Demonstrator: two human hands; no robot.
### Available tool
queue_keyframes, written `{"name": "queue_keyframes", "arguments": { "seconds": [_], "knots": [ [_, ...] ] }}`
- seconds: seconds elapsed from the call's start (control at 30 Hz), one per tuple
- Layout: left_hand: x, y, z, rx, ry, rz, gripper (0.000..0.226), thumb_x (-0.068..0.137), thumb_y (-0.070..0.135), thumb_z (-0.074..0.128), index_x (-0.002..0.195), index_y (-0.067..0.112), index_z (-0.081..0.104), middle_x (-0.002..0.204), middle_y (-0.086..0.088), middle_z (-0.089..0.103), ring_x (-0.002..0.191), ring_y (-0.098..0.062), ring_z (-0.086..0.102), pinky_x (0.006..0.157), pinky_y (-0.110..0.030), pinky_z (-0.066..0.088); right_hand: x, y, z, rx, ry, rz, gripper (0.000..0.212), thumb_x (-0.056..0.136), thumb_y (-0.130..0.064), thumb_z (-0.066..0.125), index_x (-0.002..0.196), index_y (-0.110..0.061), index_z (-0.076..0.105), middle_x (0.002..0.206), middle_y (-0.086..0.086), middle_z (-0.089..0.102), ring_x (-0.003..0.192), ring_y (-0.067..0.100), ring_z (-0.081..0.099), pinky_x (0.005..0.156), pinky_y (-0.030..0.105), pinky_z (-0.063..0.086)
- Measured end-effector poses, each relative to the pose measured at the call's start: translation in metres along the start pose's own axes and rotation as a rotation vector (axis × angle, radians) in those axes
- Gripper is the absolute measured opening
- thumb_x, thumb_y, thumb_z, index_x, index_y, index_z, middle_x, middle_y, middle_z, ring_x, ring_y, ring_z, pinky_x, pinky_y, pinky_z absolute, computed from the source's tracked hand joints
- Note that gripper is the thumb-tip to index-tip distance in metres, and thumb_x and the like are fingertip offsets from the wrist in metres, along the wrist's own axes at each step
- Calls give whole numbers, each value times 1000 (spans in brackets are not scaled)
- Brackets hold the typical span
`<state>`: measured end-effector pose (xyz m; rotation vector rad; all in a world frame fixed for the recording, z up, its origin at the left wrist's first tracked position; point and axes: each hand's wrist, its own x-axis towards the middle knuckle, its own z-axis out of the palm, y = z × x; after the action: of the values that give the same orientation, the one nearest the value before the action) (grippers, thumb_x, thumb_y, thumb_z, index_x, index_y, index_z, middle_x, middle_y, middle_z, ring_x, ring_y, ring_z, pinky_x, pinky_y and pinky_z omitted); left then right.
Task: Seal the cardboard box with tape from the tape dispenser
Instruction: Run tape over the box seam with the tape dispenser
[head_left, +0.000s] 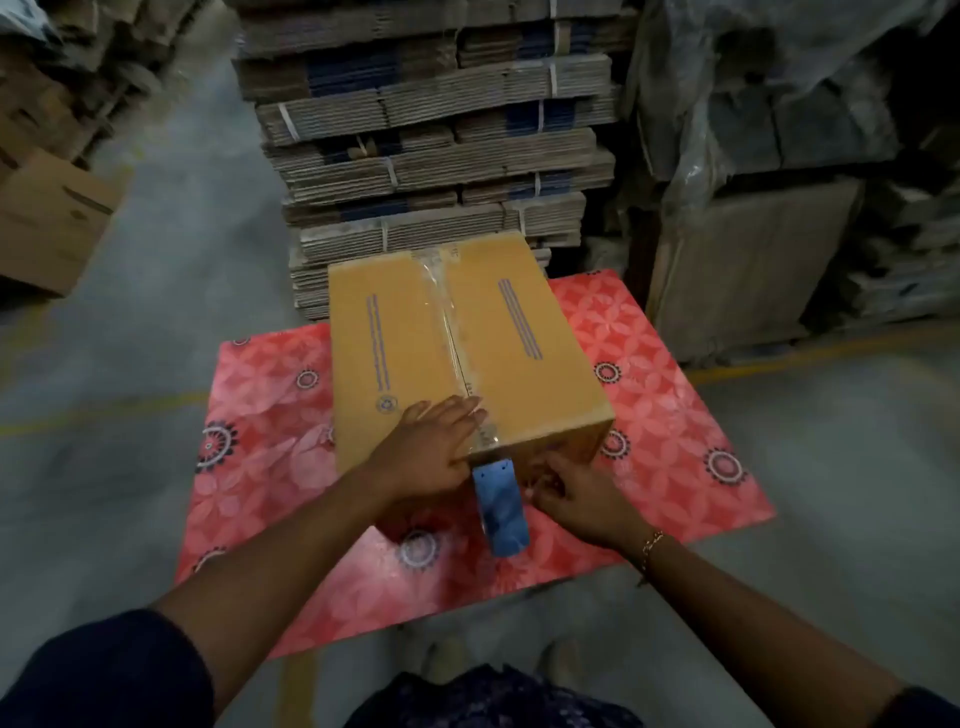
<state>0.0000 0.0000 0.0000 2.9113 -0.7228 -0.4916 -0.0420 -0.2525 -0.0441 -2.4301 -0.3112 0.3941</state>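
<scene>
A closed brown cardboard box (519, 353) stands on a red patterned mat (270, 467). Clear tape (441, 306) runs along the box's centre seam from the far edge to the near edge. My left hand (431, 447) lies flat, fingers spread, on the near end of the seam and presses the tape down. A blue tape dispenser (501, 506) hangs at the box's near face, just below the top edge. My right hand (576, 501) is on the dispenser's right side with its fingers curled on it; the dispenser hides the exact grip.
A tall stack of flat, strapped cardboard sheets (431, 145) rises right behind the box. Plastic-wrapped pallets (779, 171) stand at the right, loose boxes (52, 218) at the left. Grey concrete floor (156, 322) surrounds the mat.
</scene>
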Motion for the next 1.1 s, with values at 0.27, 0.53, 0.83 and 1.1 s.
{"name": "queue_keyframes", "arguments": {
  "seconds": [0.27,0.53,0.83,1.1],
  "knots": [
    [14,-24,39,343,154,283,103,70,34,62,161,19,15,170,-7,14,156,-22,16,122,-52,19,-13,-9,85,220,77,234,110,70,-66,74,157,-26,20,154,-2,46,137,21,49,102,43,49],
    [20,-32,45,355,208,341,102,71,36,60,160,14,15,169,-10,15,156,-26,18,123,-53,22,-11,-32,107,322,229,295,103,81,-60,71,159,-21,17,153,2,49,131,25,55,95,40,53],
    [38,-34,57,262,236,344,80,93,43,43,161,17,11,170,-4,11,157,-20,12,125,-48,20,-38,-44,98,286,343,299,88,86,-50,72,157,-27,25,154,-9,43,136,13,48,104,28,43],
    [40,-34,63,206,298,330,64,103,44,30,160,19,19,168,-2,20,155,-18,19,124,-46,22,-52,-60,104,210,347,358,90,85,-56,64,158,-24,22,155,-4,46,136,16,50,102,34,48]
  ]
}}
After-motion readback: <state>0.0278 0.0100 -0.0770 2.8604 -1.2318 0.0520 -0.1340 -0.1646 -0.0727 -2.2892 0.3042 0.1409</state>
